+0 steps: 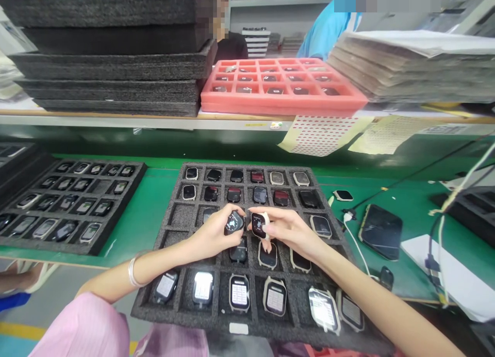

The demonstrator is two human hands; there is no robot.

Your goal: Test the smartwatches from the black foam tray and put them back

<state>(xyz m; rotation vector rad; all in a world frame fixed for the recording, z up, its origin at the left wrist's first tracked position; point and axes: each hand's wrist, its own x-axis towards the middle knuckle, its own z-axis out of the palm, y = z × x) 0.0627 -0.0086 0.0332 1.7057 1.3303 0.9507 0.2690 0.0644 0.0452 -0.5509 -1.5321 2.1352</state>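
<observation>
My left hand is closed around a black smartwatch case whose lit face points up. Beside it, my right hand grips a light-coloured smartwatch case with a lit dark screen, its fingers along the edges. Both hands hover over the middle of a black foam tray divided into square compartments. Strapless watch cases lie in most of them; the front row includes a watch with a bright white screen. My hands and forearms hide some compartments.
A second foam tray of watches lies left. A phone, a small watch and cables lie right. Above, the shelf carries stacked black foam, a pink tray and a grey stack. Two people are behind.
</observation>
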